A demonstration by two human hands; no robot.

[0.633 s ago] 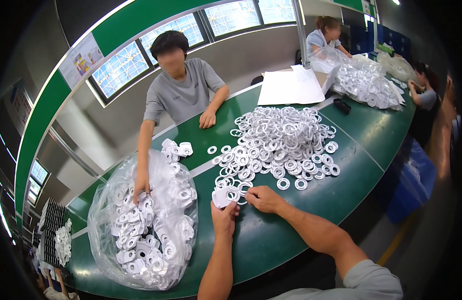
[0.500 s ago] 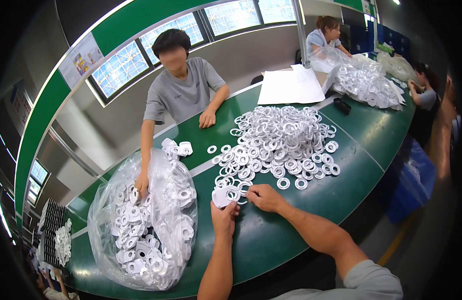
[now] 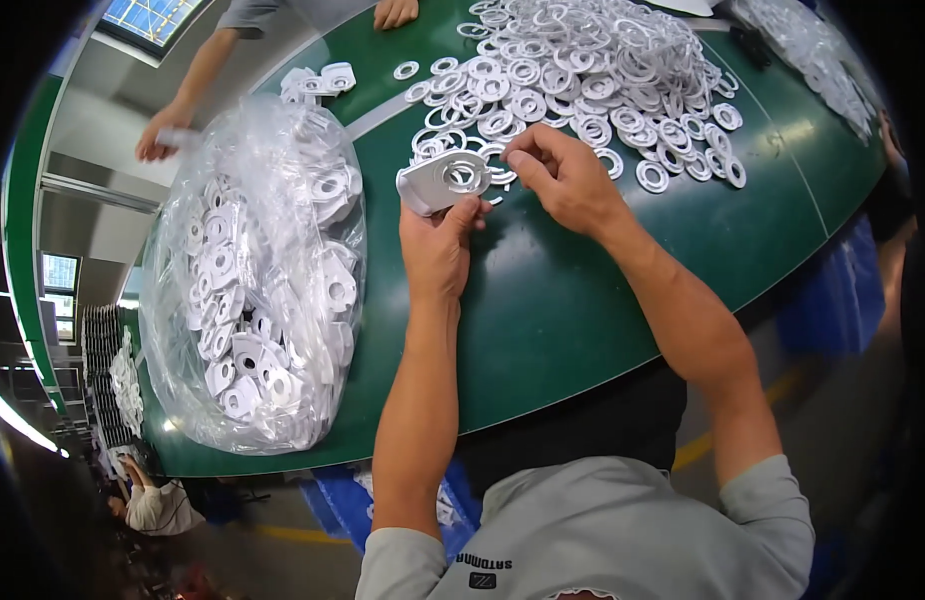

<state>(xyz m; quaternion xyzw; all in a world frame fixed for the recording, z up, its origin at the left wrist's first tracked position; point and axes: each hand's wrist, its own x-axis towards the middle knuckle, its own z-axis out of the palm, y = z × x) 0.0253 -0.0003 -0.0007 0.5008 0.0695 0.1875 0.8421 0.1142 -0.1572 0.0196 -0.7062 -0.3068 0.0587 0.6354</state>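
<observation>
My left hand (image 3: pixel 438 245) grips a white plastic plate (image 3: pixel 423 186), rounded at one end with a round hole, holding it tilted above the green table. Close to the plate's right end, my right hand (image 3: pixel 565 180) is closed, thumb and forefinger pinched together. What sits between those fingertips, if anything, I cannot make out. Just beyond both hands spreads a large heap of white plastic rings (image 3: pixel 573 70), its loose near edge reaching behind the plate. A clear plastic bag (image 3: pixel 273 270) full of similar white plates lies left of my left forearm.
Across the green table (image 3: pixel 543 320), a co-worker's hand (image 3: pixel 155 145) holds a blurred white piece beyond the bag. A few white plates (image 3: pixel 321 82) lie behind the bag. Another filled clear bag (image 3: pixel 808 55) is at the far right, beside a small black object (image 3: pixel 751 47).
The view has tipped downward. The co-worker's hand has left the bag and swung left with a white piece. My hands stay close together, the left still holding the plate.
</observation>
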